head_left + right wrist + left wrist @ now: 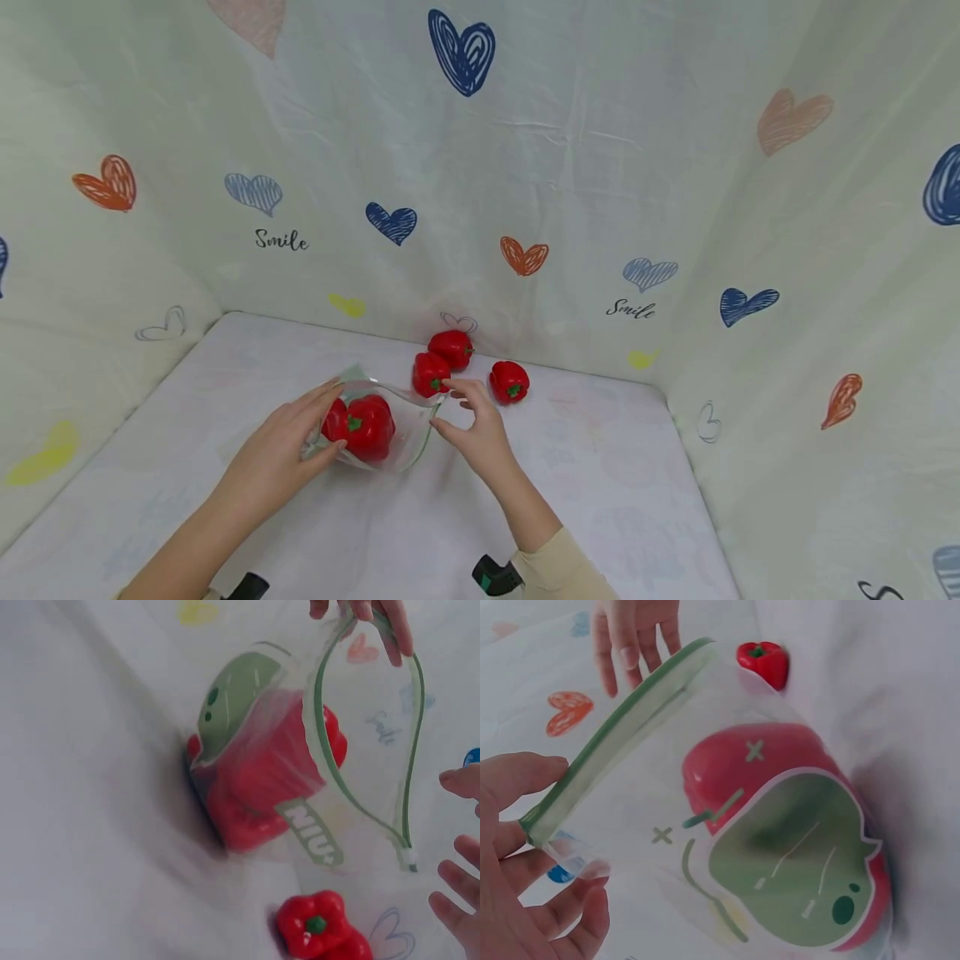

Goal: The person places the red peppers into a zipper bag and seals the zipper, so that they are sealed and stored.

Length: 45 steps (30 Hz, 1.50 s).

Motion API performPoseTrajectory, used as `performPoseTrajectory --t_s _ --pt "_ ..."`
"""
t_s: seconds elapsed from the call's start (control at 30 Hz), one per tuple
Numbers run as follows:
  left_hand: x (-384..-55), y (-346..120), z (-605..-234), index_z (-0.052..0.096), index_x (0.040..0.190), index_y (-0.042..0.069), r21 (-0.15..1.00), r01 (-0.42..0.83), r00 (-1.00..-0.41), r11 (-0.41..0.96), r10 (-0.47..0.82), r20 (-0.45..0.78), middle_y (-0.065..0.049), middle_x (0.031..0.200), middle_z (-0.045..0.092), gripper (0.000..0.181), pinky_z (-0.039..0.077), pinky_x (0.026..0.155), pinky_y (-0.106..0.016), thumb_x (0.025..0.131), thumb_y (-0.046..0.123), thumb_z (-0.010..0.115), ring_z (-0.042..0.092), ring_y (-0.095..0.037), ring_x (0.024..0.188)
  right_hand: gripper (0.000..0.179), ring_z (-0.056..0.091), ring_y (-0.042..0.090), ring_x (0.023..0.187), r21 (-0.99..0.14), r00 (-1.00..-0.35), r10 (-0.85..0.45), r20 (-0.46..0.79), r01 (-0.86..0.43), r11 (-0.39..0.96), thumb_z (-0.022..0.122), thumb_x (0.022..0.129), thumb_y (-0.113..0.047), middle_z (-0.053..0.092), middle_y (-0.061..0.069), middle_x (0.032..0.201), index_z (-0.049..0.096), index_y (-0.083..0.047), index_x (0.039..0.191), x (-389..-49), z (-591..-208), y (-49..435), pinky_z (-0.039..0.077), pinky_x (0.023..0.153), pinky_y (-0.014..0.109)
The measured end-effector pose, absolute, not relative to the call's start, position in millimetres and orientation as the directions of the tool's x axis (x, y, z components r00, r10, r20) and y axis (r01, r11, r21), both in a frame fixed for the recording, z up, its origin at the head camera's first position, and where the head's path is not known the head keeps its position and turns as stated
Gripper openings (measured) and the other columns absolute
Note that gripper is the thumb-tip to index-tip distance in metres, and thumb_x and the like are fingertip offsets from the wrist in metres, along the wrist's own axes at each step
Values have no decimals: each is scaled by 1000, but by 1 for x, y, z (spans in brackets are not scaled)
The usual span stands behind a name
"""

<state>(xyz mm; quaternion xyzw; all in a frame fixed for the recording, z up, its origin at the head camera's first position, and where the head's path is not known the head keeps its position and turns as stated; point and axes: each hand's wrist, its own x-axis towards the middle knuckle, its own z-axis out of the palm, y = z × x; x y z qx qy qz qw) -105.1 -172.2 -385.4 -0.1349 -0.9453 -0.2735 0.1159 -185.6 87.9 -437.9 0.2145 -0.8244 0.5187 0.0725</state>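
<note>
A clear zip bag with a green-edged mouth and a green printed picture lies on the white table. Red bell peppers are inside it. My left hand grips the bag's rim on the left; in the left wrist view its thumb and fingers take the green zip edge between them. My right hand is beside the right end of the mouth, thumb and fingers spread. A small gap separates it from the bag in the right wrist view, where the mouth gapes wide.
Behind the bag, two red bell peppers touch each other near the table's back edge. Another bell pepper is to their right. A pale curtain printed with hearts rises around the table.
</note>
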Motion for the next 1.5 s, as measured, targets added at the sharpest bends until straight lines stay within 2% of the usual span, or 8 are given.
performPoseTrajectory --t_s 0.17,0.37,0.47,0.6,1.1,1.5 --pt "-108 -171 -386 47 141 1 484 309 -938 818 180 296 -21 143 46 75 46 92 -62 76 14 82 47 -44 122 51 51 21 115 -827 -926 -189 328 -378 417 78 82 -11 54 0 127 58 -15 129 -200 -446 108 47 98 40" --pt "-109 -171 -388 48 140 1 476 311 -931 822 163 327 -20 141 48 75 47 90 -61 76 14 83 48 -42 121 52 47 29 123 -855 -950 -58 306 -301 423 77 82 -10 53 6 130 58 -9 130 -219 -467 132 44 101 51" --pt "-110 -171 -390 48 140 1 477 300 -933 826 150 328 -19 141 48 75 48 89 -60 75 14 83 49 -42 120 51 47 31 123 -865 -956 0 292 -265 425 77 83 -10 52 8 129 57 -7 130 -228 -478 142 44 99 54" --pt "-110 -173 -390 48 140 1 477 294 -934 828 142 328 -19 141 49 76 48 89 -60 75 14 83 49 -42 121 52 47 32 123 -870 -964 63 257 -202 449 78 82 -12 52 9 128 57 -10 129 -238 -489 152 47 96 52" --pt "-106 -175 -391 50 138 0 470 340 -915 815 169 367 -20 138 51 76 50 87 -60 71 11 86 50 -42 119 55 40 37 127 -873 -976 154 154 -62 485 79 79 -7 41 18 135 56 -7 128 -266 -519 169 46 97 54" --pt "-108 -176 -390 50 138 0 467 338 -917 817 175 359 -20 139 50 75 48 89 -60 72 11 84 48 -42 121 60 36 42 130 -910 -965 230 122 -16 413 80 79 -7 36 21 139 54 -11 133 -285 -541 162 45 98 55"
